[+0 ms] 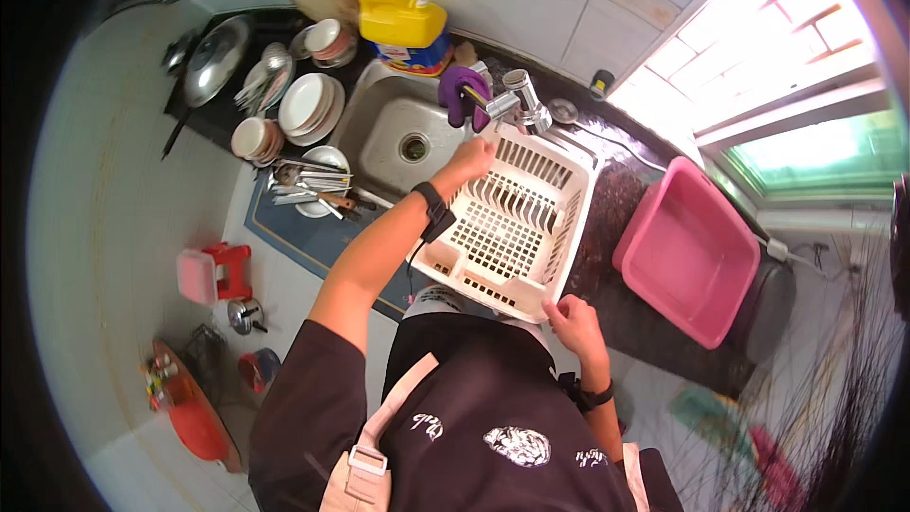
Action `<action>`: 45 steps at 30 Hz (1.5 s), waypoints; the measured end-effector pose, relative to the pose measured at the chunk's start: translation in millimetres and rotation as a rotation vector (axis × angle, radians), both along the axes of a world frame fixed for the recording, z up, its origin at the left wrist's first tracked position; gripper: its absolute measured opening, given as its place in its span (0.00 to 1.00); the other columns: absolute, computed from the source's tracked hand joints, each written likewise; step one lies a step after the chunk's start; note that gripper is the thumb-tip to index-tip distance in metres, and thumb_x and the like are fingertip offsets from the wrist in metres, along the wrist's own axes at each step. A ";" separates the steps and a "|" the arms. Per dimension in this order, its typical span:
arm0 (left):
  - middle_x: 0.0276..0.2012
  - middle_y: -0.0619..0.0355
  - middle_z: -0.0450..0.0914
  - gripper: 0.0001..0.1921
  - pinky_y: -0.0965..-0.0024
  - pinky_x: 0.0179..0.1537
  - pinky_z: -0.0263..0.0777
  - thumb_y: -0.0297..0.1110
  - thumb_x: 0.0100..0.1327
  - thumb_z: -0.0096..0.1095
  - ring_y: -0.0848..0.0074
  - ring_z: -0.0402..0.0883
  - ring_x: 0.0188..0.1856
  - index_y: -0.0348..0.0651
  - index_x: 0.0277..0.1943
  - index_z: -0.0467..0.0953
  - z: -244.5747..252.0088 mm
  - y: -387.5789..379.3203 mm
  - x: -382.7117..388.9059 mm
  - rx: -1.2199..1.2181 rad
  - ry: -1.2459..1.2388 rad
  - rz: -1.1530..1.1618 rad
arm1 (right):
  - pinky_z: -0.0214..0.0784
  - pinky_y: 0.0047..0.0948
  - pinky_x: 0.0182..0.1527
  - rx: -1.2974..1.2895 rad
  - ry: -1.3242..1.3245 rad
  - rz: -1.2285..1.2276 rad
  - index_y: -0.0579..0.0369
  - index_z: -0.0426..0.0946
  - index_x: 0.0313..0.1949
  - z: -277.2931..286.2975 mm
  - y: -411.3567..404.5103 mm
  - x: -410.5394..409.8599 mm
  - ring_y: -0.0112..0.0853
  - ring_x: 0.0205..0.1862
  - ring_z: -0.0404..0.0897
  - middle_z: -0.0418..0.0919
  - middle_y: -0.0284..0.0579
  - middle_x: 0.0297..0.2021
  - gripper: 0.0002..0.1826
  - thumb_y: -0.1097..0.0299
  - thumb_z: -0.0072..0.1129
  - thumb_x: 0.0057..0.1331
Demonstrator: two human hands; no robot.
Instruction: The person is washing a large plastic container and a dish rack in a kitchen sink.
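Note:
A white plastic dish rack (498, 238) with slatted walls and a grid floor spans the space between my two hands, tilted over the right part of the sink and the counter's front edge. My left hand (471, 160) grips its far left edge, just below the faucet (526, 103); the fingertips are partly hidden. At the near right corner, my right hand (574, 325) pinches the rim with the thumb on top. A purple cloth (463, 91) drapes over the faucet's spout. Left of the rack, the steel sink basin (387, 117) shows its drain.
Stacked plates (307, 103), bowls (252, 139) and a plate of cutlery (313, 188) crowd the counter on the left. Behind the sink stands a yellow-capped jug (405, 28). A pink basin (693, 263) rests on the right counter below the window.

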State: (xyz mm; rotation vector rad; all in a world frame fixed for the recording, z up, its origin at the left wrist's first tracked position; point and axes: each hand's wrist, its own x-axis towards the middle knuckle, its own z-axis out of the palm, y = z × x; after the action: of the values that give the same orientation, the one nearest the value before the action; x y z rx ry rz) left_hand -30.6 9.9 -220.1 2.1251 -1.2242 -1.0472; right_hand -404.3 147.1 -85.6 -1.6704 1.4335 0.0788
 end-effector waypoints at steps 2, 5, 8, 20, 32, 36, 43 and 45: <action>0.34 0.41 0.85 0.19 0.47 0.46 0.76 0.45 0.72 0.51 0.45 0.84 0.40 0.36 0.39 0.81 -38.4 -18.8 14.0 -0.113 -0.019 0.023 | 0.75 0.34 0.34 -0.017 0.073 0.000 0.66 0.80 0.38 21.8 -1.7 8.2 0.34 0.27 0.83 0.83 0.51 0.25 0.23 0.52 0.63 0.68; 0.29 0.48 0.84 0.19 0.49 0.38 0.79 0.46 0.73 0.51 0.51 0.86 0.32 0.38 0.38 0.80 -82.8 -25.5 23.9 -0.293 -0.030 -0.012 | 0.76 0.37 0.39 0.029 0.037 -0.221 0.64 0.80 0.41 49.4 7.4 17.0 0.41 0.33 0.85 0.85 0.56 0.30 0.20 0.54 0.63 0.68; 0.23 0.58 0.79 0.17 0.62 0.23 0.76 0.46 0.73 0.55 0.69 0.82 0.22 0.39 0.37 0.76 -40.0 -48.1 8.9 0.125 0.502 0.109 | 0.77 0.36 0.39 0.055 0.088 -0.353 0.64 0.80 0.45 66.9 14.0 16.7 0.39 0.34 0.86 0.86 0.54 0.33 0.20 0.56 0.64 0.68; 0.26 0.53 0.80 0.24 0.75 0.17 0.69 0.51 0.72 0.55 0.77 0.80 0.21 0.33 0.37 0.76 -33.0 -46.3 33.1 0.075 0.766 -0.143 | 0.74 0.30 0.49 -0.028 -0.030 -0.102 0.63 0.76 0.57 210.4 -59.8 88.0 0.29 0.43 0.82 0.83 0.49 0.44 0.20 0.67 0.62 0.69; 0.29 0.57 0.81 0.16 0.76 0.17 0.71 0.42 0.72 0.56 0.79 0.79 0.21 0.35 0.39 0.78 -19.5 -46.6 36.2 0.139 0.568 -0.220 | 0.71 0.28 0.38 -0.235 0.024 0.081 0.62 0.75 0.59 213.9 -140.7 135.8 0.27 0.32 0.74 0.80 0.45 0.42 0.25 0.65 0.67 0.64; 0.30 0.59 0.82 0.17 0.75 0.19 0.73 0.44 0.70 0.59 0.80 0.80 0.23 0.35 0.43 0.79 3.8 -14.0 31.9 0.307 0.854 -0.272 | 0.69 0.31 0.36 -0.388 -0.106 0.114 0.61 0.77 0.57 170.1 -169.8 204.1 0.30 0.29 0.71 0.77 0.47 0.38 0.28 0.63 0.71 0.59; 0.39 0.58 0.83 0.13 0.77 0.37 0.80 0.37 0.72 0.57 0.81 0.82 0.36 0.34 0.48 0.79 52.5 -4.1 -11.5 0.080 1.024 -0.383 | 0.72 0.35 0.36 -0.312 0.044 0.236 0.61 0.82 0.37 163.9 -205.5 234.9 0.38 0.28 0.78 0.79 0.47 0.25 0.18 0.62 0.73 0.51; 0.42 0.54 0.83 0.14 0.72 0.40 0.82 0.35 0.72 0.58 0.76 0.82 0.38 0.32 0.50 0.78 52.8 -4.9 -26.8 0.102 1.109 -0.302 | 0.72 0.35 0.36 -0.388 0.014 0.261 0.60 0.82 0.35 146.8 -203.7 229.8 0.38 0.28 0.78 0.79 0.48 0.25 0.18 0.60 0.74 0.50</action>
State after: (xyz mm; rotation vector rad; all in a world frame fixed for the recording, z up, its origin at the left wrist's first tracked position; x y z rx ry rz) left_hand -57.4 5.0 -167.2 1.0326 -0.8922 -2.0337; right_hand -174.5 -56.6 61.2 -2.1738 1.2905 -0.0463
